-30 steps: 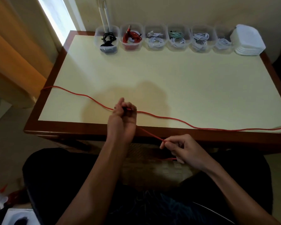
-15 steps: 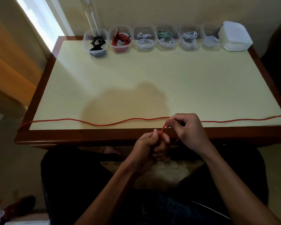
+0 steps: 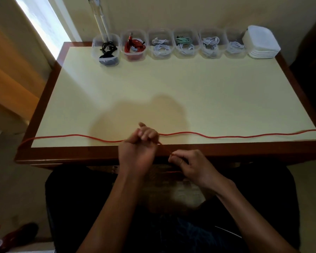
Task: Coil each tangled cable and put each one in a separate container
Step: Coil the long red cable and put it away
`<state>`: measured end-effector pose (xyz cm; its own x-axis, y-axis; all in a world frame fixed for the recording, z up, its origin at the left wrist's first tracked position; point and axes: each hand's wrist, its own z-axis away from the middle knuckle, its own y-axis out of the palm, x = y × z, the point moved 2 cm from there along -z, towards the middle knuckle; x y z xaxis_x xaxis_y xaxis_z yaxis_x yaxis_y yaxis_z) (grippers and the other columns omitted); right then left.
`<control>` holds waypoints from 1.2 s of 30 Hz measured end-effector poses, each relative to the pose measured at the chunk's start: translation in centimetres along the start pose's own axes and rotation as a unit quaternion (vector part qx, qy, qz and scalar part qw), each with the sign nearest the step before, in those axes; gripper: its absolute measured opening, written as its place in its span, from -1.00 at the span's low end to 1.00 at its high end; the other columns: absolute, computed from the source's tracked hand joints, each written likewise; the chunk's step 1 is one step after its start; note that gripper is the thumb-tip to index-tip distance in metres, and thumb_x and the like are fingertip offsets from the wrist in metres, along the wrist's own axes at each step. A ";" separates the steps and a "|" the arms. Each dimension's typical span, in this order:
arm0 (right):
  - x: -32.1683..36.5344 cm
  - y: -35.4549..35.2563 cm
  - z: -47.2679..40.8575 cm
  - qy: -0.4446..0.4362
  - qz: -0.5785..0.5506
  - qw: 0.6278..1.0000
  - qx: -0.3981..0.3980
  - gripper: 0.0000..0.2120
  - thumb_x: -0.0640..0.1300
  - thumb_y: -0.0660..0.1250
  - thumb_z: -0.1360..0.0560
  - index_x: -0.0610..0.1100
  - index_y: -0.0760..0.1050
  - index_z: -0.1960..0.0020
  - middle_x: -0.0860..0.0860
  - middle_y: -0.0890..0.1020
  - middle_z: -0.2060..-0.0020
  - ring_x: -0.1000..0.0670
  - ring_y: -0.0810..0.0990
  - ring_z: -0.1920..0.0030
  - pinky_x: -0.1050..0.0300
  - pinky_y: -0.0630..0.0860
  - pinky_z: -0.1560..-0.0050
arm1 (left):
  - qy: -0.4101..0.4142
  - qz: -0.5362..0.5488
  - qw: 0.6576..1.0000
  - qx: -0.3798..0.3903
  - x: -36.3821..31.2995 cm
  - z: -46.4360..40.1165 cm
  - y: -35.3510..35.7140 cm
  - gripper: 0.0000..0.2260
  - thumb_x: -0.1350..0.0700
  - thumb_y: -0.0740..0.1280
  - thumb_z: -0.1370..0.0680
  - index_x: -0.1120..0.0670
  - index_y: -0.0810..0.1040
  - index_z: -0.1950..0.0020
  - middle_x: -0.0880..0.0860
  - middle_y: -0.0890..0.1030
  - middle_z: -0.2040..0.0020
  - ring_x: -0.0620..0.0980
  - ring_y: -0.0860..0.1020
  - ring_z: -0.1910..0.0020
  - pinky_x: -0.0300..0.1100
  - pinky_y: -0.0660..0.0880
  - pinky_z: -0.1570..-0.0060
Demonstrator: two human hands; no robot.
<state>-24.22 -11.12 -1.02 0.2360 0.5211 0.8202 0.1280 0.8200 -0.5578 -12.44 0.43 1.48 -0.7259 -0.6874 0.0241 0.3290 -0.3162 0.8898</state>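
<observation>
red cable stretched across the bench, both hands on it

i have the long red cable [image 3: 226,136] lying in a loose wavy line along the near edge of the bench [image 3: 190,84], running from the left corner, where it drops over the wooden rim, all the way to the right edge and out of view. my left hand [image 3: 138,148] is curled into a fist around the cable just over the near edge of the bench, fingers folded in and knuckles facing up. from that fist a short taut stretch of the cable slants down and to the right to my right hand [image 3: 190,165], which pinches it between thumb and fingertips below the bench edge — a bit more red shows under that hand, above my lap.

at the far edge of the bench stands a row of six clear containers, side by side. from left to right: a black cable [image 3: 108,48] in the first, a coiled red cable [image 3: 134,47] in the second, a white cable [image 3: 161,47] in the third, a green cable [image 3: 183,41] on top of white in the fourth, and white cables in the fifth [image 3: 210,46] and sixth [image 3: 234,47]. just to the right of the row sits a stack of white lids [image 3: 262,43] — touching or nearly touching the last container; i can't tell which.
</observation>
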 end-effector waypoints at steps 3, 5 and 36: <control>0.9 1.2 1.5 0.014 -0.037 0.999 0.019 -0.86 -0.04 0.30 -0.60 -0.02 0.63 0.05 -0.04 0.64 0.30 -0.05 0.58 0.27 -0.10 0.47 0.22 | 0.139 -0.163 0.975 -0.055 -2.8 -1.5 -0.6 -0.82 0.34 0.05 -0.58 0.16 0.39 -0.05 0.01 0.37 0.32 -0.09 0.36 0.40 -0.22 0.37 0.22; 2.2 1.3 1.8 0.006 -0.063 0.998 -0.006 -0.85 -0.07 0.32 -0.59 -0.04 0.64 0.09 -0.02 0.63 0.32 -0.01 0.58 0.29 -0.03 0.46 0.24 | 0.218 -0.375 0.898 -0.079 -3.4 -1.8 -1.5 -0.79 0.37 0.05 -0.60 0.14 0.39 -0.08 0.02 0.39 0.31 -0.09 0.40 0.37 -0.21 0.41 0.24; 1.2 1.2 -3.3 0.013 -0.049 0.992 -0.114 -0.83 -0.07 0.33 -0.58 -0.09 0.68 -0.02 0.02 0.71 0.19 0.04 0.65 0.17 -0.04 0.55 0.14 | 0.051 -0.173 0.980 0.081 -1.2 -1.0 1.8 -0.76 0.17 0.03 -0.67 0.20 0.47 -0.10 -0.01 0.38 0.29 -0.12 0.38 0.37 -0.26 0.47 0.25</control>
<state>-20.57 -10.33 -1.08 0.2356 0.4337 0.8697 0.3661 0.7894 -0.4928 -10.38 0.03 2.65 -0.7108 -0.6213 -0.3298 -0.0326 -0.4392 0.8978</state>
